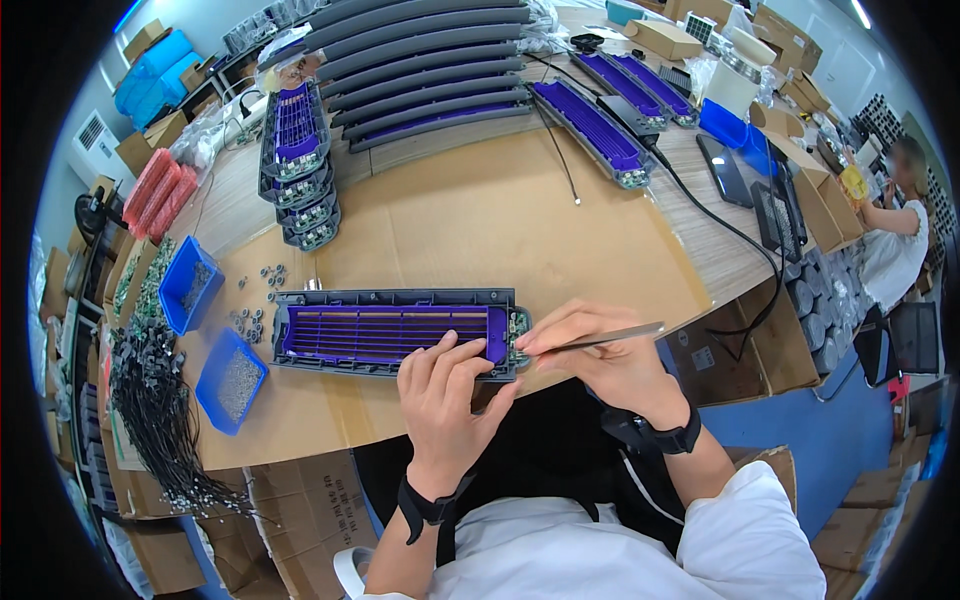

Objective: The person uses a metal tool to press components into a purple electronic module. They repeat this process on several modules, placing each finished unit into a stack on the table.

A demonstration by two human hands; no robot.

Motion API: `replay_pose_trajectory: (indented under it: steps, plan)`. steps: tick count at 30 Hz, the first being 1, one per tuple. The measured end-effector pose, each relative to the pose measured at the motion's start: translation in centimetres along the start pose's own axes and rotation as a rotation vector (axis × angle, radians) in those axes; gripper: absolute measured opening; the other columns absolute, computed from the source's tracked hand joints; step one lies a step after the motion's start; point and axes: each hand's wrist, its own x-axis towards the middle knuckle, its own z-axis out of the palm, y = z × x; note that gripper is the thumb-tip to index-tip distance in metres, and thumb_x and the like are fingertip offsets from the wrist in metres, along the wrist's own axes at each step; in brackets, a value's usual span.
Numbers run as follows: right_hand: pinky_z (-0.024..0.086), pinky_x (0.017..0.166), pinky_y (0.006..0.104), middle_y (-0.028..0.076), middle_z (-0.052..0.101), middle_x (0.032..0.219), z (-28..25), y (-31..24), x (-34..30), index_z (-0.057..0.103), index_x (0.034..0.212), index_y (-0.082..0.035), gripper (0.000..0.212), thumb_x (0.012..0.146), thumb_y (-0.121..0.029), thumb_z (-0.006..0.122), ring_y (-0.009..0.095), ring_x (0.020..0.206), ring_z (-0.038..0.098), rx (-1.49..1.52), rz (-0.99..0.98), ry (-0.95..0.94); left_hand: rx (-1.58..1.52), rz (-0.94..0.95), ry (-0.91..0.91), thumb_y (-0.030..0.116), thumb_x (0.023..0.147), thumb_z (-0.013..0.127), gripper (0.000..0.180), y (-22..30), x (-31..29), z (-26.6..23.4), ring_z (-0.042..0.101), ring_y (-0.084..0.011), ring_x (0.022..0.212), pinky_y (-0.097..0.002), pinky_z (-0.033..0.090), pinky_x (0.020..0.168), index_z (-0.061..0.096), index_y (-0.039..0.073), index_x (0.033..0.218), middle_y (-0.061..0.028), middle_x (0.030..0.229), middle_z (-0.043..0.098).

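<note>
A long dark-grey plastic housing (400, 373) with a purple slatted insert (345, 330) lies across the mat in front of me. At its right end sits a small green circuit board (519, 333). My left hand (443, 405) rests over the housing's near edge, fingers stretched out on the purple insert and thumb apart near the board end. Pinched in my right hand (600, 355) are metal tweezers (625, 334), their back end pointing right. The fingertips are at the circuit board and hide the tweezers' tips.
Blue bins (232, 383) of small parts and loose round pieces (250, 325) lie left, beside black cables (150, 410). Behind stand stacked housings (300, 190) and grey panels (420, 75). More purple housings (595, 130), a phone (722, 170) and a black cable (700, 200) lie right. A co-worker (900, 240) sits far right.
</note>
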Motion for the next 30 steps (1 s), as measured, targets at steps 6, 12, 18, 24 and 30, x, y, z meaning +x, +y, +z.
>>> replay_pose_trajectory:
  steps: [6,12,18,24,30]
  plan:
    - [0.057,0.073,0.0306,0.012,0.069,0.089,0.1,1.1,0.8,0.072,0.092,0.003,0.017,0.078,0.01,0.066,0.023,0.082,0.068,-0.115,-0.06,-0.121,0.032,0.007,0.0,0.018,0.064,0.086,0.036,0.1,0.1,0.1,0.061,-0.0307,0.103,-0.042,0.04,0.088,0.064,0.01,0.09,-0.0054,0.102,0.068]
    - [0.054,0.07,0.0313,0.012,0.071,0.087,-0.4,1.4,1.5,0.072,0.091,0.003,0.013,0.08,0.006,0.068,0.021,0.079,0.068,-0.213,-0.09,-0.189,0.062,-0.001,-0.057,0.018,0.066,0.085,0.03,0.4,0.5,-0.2,0.059,-0.0281,0.099,-0.0403,0.038,0.086,0.068,0.01,0.089,-0.0036,0.101,0.065]
    - [0.051,0.066,0.0319,0.011,0.068,0.078,0.2,1.4,3.2,0.069,0.085,0.002,0.007,0.079,0.002,0.069,0.022,0.069,0.066,-0.204,0.026,-0.21,0.064,0.01,-0.108,0.022,0.067,0.084,0.028,0.3,0.7,-0.4,0.056,-0.0268,0.098,-0.0401,0.037,0.086,0.069,0.01,0.088,-0.004,0.103,0.063]
    - [0.05,0.062,0.0334,0.012,0.067,0.075,0.6,0.9,4.3,0.067,0.083,0.001,0.007,0.078,-0.001,0.071,0.023,0.066,0.065,-0.219,0.084,-0.298,0.056,0.008,-0.105,0.026,0.07,0.082,0.026,0.4,0.5,-0.6,0.055,-0.0278,0.097,-0.0406,0.037,0.085,0.068,0.009,0.085,-0.0048,0.102,0.063]
    - [0.05,0.062,0.0334,0.012,0.067,0.076,0.6,1.3,4.0,0.066,0.083,0.001,0.005,0.081,-0.002,0.07,0.022,0.068,0.066,-0.304,-0.003,-0.309,0.084,0.016,-0.143,0.03,0.077,0.078,0.023,0.3,0.5,-0.4,0.056,-0.0305,0.104,-0.0433,0.036,0.086,0.068,0.012,0.089,-0.0034,0.104,0.064]
